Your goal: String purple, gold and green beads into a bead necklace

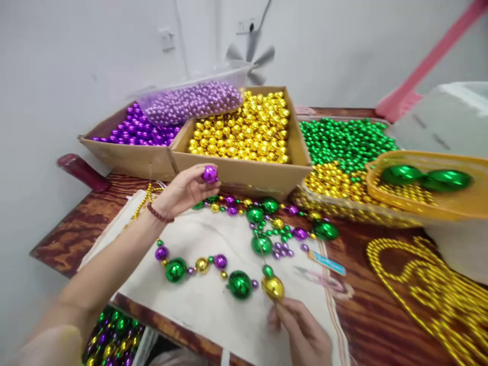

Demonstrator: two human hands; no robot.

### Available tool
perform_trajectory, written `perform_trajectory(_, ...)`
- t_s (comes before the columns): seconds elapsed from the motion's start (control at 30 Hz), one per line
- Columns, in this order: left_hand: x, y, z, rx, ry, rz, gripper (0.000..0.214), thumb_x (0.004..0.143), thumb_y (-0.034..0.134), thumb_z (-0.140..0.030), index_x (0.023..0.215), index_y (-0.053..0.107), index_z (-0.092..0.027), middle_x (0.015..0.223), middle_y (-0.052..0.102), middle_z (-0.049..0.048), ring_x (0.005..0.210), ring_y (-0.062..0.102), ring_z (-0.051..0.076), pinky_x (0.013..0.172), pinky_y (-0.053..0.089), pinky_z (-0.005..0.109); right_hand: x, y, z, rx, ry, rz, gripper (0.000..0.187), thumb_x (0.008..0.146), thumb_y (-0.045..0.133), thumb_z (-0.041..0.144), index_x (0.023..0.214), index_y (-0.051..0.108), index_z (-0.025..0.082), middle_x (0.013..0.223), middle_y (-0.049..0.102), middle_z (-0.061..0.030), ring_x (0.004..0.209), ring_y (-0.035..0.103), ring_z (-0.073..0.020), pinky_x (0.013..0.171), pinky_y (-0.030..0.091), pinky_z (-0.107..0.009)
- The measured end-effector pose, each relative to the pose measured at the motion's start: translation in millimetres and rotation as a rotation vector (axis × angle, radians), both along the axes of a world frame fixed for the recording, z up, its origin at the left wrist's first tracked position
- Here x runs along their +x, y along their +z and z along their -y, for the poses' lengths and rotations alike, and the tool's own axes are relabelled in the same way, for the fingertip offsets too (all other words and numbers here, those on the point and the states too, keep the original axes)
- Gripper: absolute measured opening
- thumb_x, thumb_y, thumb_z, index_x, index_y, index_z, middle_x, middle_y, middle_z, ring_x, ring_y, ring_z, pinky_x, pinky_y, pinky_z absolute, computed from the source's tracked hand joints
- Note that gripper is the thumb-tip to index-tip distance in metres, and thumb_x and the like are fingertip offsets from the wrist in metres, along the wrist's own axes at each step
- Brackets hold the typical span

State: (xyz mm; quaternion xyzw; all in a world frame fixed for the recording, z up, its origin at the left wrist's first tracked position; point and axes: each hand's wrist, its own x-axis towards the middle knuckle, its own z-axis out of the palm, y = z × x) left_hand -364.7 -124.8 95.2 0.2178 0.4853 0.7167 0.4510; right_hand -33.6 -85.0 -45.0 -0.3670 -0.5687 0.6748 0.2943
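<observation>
My left hand (192,185) is raised in front of the cardboard boxes, its thumb and fingers pinching a shiny purple bead (210,174). Low over the white cloth (198,310), my right hand (299,325) grips a large gold bead (273,288) between thumb and fingers. A small green bead (268,271) sits just above that gold one, with a large green bead (262,244) farther up. To the left, a strand of mixed beads (202,264) in green, purple and gold lies across the cloth, ending by a large green bead (240,284) near my right hand.
Cardboard boxes hold purple beads (141,129) and gold beads (244,132). Green beads (346,140) fill a tray at the right, beside an orange basket (427,203). Scissors (331,283), a blue-orange cutter (327,263) and gold bead strings (438,290) lie right. A dark red bottle (82,172) lies left.
</observation>
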Motion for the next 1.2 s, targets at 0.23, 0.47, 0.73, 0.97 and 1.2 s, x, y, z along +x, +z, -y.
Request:
perform_trajectory(0.23,117.0,-54.7,-22.8,0.023,-0.096,0.259,0.026,0.082,0.075,-0.033,0.104,0.073,-0.018,0.097,0.073,0.0064,0.082,0.069,0.014,0.073,0.056,0.024,13.1,14.1,10.9,0.124,-0.030,-0.078,0.021,0.090,0.063,0.035,0.082,0.069,0.016,0.060,0.066,-0.0024,0.049,0.063,-0.0136,0.049,0.053,-0.023)
perform_trajectory(0.47,135.3,-61.3,-31.3,-0.009,-0.063,0.166,0.032,0.078,0.078,-0.037,0.102,0.075,-0.016,0.095,0.073,0.0063,0.074,0.065,0.011,0.064,0.053,0.021,29.7,8.9,15.7,0.105,-0.095,-0.088,0.014,0.091,0.063,0.028,0.084,0.068,0.016,0.061,0.067,-0.0008,0.050,0.064,-0.0118,0.051,0.054,-0.021)
perform_trajectory(0.73,136.8,-64.3,-31.8,0.015,-0.073,0.174,0.031,0.078,0.079,-0.037,0.100,0.076,-0.016,0.091,0.071,0.0050,0.073,0.062,0.010,0.063,0.050,0.019,30.9,4.3,19.6,0.106,-0.090,-0.051,0.017,0.091,0.063,0.030,0.084,0.068,0.015,0.061,0.066,-0.0015,0.050,0.063,-0.0130,0.050,0.053,-0.023)
perform_trajectory(0.97,139.1,-67.5,-27.5,0.001,-0.107,0.102,0.028,0.078,0.078,-0.038,0.098,0.078,-0.019,0.093,0.072,0.0064,0.074,0.060,0.010,0.063,0.048,0.020,25.2,-3.6,25.4,0.045,-0.135,-0.050,0.020,0.090,0.063,0.035,0.084,0.065,0.016,0.061,0.066,-0.0013,0.051,0.063,-0.0132,0.052,0.053,-0.024)
perform_trajectory(1.2,155.1,-71.5,-13.6,0.022,-0.083,-0.127,0.029,0.076,0.080,-0.038,0.101,0.079,-0.025,0.099,0.073,0.0068,0.075,0.059,0.012,0.063,0.049,0.023,6.3,-7.0,33.1,-0.005,-0.216,-0.102,0.023,0.091,0.060,0.036,0.080,0.062,0.016,0.062,0.065,-0.0009,0.052,0.062,-0.0130,0.053,0.051,-0.024)
